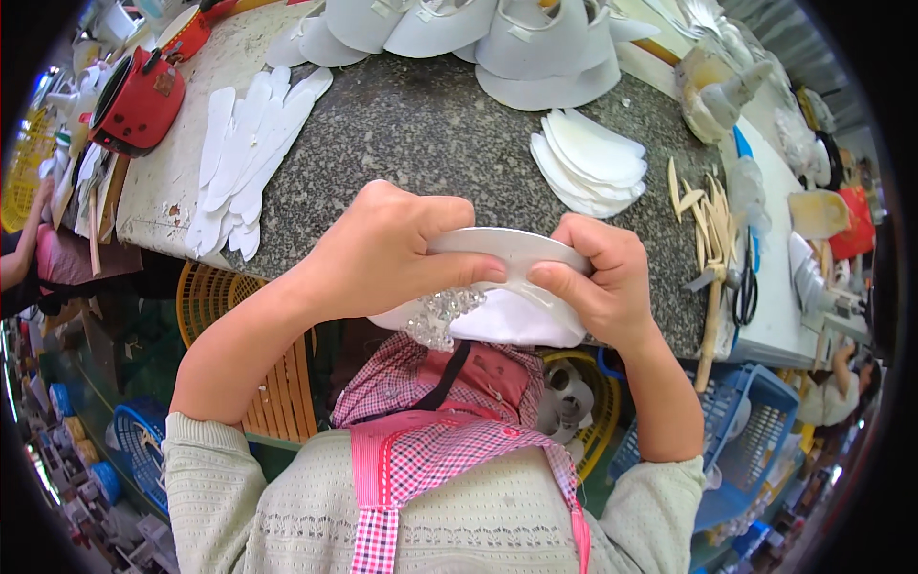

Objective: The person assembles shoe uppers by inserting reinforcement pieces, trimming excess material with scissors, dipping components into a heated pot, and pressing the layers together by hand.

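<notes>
1. just over the near edge of the dark speckled stone table [430, 143], both your hands meet on one white shoe upper [512, 287], held above your lap.
2. your left hand [382, 253] is closed on the piece's left end, fingers curled over the top and the thumb pressing along its white curved rim.
3. your right hand [598, 273] is closed on the right end, fingertips bent down over the rim and the thumb tucked under it.
4. a patch of clear beads [440, 314] hangs at the lower left of the piece, just under your left thumb.
5. on the table beyond your hands, a stack of white oval pieces [593, 163] lies to the right, and long white strips [244, 153] fan out to the left.
6. a red pot [139, 100] sits at the far left, and more white shaped uppers [459, 33] crowd the far edge.
7. wooden sticks [703, 215] lie near the right edge, well apart from your hands.
</notes>
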The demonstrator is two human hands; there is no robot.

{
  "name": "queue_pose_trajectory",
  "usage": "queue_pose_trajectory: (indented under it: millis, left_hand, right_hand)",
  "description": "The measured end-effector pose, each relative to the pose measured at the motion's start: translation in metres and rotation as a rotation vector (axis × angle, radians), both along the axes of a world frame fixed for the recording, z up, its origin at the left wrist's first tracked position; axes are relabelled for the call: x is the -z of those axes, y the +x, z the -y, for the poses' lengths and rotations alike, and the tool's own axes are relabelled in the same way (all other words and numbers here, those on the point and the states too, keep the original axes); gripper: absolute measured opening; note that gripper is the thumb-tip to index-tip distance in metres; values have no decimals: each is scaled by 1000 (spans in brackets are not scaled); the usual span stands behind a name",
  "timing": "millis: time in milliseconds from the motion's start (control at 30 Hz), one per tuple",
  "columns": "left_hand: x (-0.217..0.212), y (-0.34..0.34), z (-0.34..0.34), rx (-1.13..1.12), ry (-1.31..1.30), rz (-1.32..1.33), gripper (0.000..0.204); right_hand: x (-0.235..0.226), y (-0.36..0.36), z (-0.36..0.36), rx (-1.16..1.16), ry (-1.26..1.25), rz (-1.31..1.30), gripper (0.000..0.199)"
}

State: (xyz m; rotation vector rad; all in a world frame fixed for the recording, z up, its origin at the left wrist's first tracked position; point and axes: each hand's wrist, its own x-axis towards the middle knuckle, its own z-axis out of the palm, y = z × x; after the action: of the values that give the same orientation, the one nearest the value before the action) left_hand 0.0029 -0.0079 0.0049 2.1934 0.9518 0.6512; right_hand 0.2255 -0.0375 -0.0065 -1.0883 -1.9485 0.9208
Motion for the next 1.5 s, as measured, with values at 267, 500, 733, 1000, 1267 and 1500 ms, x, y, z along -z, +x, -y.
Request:
queue_pose_trajectory:
  millis: [267, 500, 733, 1000, 1267, 1500]
  left_hand:
    - [20, 55, 27, 142, -418, 120, 32]
    - [15, 108, 55, 390, -219, 96, 30]
    - [33, 113, 57, 352, -130, 119, 30]
    - [50, 130, 32, 249, 83, 174, 30]
    - [52, 72, -19, 184, 212, 188, 15]
    - [36, 13, -150, -402, 338, 202, 16]
  right_hand:
    - [6, 30, 102, 349, -527, -455, 23]
    - [9, 56, 155, 549, -598, -507, 20]
    - [21, 51, 159, 571, -512, -495, 12]
    - [91, 121, 268, 1064, -84, 473, 16]
    - [109, 100, 188, 246, -612, 399, 48]
    - [-6, -9, -103, 168, 537, 279, 26]
